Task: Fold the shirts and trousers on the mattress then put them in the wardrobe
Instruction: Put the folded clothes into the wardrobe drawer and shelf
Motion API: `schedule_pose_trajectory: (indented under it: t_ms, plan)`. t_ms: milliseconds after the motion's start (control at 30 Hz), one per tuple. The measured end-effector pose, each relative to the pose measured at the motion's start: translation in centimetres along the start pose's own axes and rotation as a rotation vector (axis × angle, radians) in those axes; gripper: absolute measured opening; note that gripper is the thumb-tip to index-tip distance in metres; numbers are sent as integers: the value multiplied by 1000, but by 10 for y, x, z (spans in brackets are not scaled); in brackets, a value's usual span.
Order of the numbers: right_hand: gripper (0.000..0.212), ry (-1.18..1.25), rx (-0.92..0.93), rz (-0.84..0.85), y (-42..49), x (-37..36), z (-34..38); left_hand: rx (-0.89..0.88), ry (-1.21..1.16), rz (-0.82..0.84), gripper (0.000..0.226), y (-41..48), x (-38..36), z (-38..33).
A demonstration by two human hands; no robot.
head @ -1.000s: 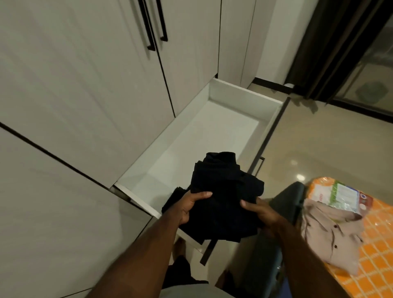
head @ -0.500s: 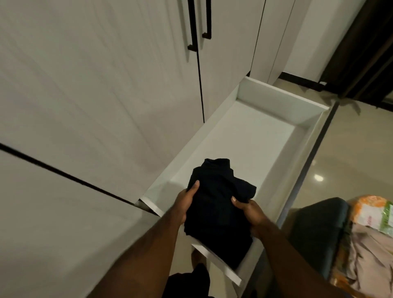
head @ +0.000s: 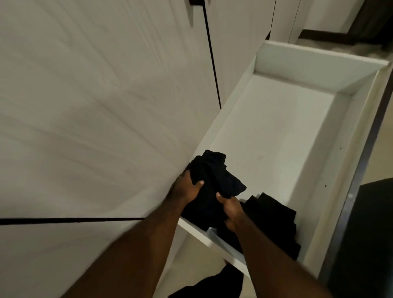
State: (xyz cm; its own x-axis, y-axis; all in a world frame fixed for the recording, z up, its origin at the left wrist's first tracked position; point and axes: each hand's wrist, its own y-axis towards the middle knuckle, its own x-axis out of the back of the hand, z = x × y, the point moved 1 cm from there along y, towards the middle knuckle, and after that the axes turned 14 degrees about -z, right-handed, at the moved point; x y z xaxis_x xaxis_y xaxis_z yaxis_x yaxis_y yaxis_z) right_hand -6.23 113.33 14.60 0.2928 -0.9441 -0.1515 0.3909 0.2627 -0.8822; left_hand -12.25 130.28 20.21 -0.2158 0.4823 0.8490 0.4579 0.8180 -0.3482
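A folded black garment [head: 217,176] is low inside the near left corner of the open white wardrobe drawer [head: 302,70]. My left hand [head: 187,189] grips its left edge, thumb on top. My right hand [head: 230,207] pinches its near right edge. To the right of it, a second folded black garment [head: 274,217] lies on the drawer floor against the near wall. Whether the held garment rests on the drawer floor is hidden by my hands.
Pale wardrobe doors [head: 95,106] rise on the left, with a black handle [head: 196,2] at the top edge. The drawer's dark front panel [head: 365,153] runs down the right side. A dark object [head: 370,234] stands at the right beside the drawer.
Both hands have lowered the black garment from above the drawer's near end down into its near left corner. My view has moved closer and left; the mattress and beige shirt are out of view.
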Motion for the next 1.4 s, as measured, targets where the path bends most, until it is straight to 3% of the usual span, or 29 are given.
schedule_pose_trajectory:
  t_ms: [200, 333, 400, 567, 633, 767, 933, 1067, 1133, 1200, 1333, 1400]
  plan:
    - [35, 1, -42, -40, 34, -18, -20, -221, 258, 263, 82, 4, -30, 18]
    - [24, -86, -65, -63, 46, -13, -22, -223, 365, 424, 85, 3, -47, 37]
    - [33, -157, -77, -66, 59, -10, -29, -270, 425, 408, 83, 2, -52, 43]
    - [60, -245, -105, -125, 97, -7, -54, -502, 512, 171, 80, -6, -63, 24]
    - [58, -249, -93, -155, 90, -11, -49, -546, 532, 167, 85, -7, -69, 14]
    - [57, -221, -160, -174, 69, -13, -36, -455, 518, 299, 85, -6, -84, 8]
    - [33, -142, -314, -48, 27, 8, -6, -378, 634, 478, 88, 10, -96, -13]
    - [72, -470, -392, -18, 16, 40, 22, -309, 724, 594, 96, 21, -97, -32]
    - [63, -535, -311, -32, 13, 53, 36, -262, 680, 598, 93, 20, -97, -40]
    - [50, -438, -170, -82, 11, 64, 47, -180, 524, 490, 83, 15, -96, -50]
    - [42, 183, -111, -64, -1, 98, 63, 42, 14, 78, 30, -13, -97, -68]
    - [47, 402, -122, -38, -9, 117, 66, 259, -316, -28, 20, -29, -97, -77]
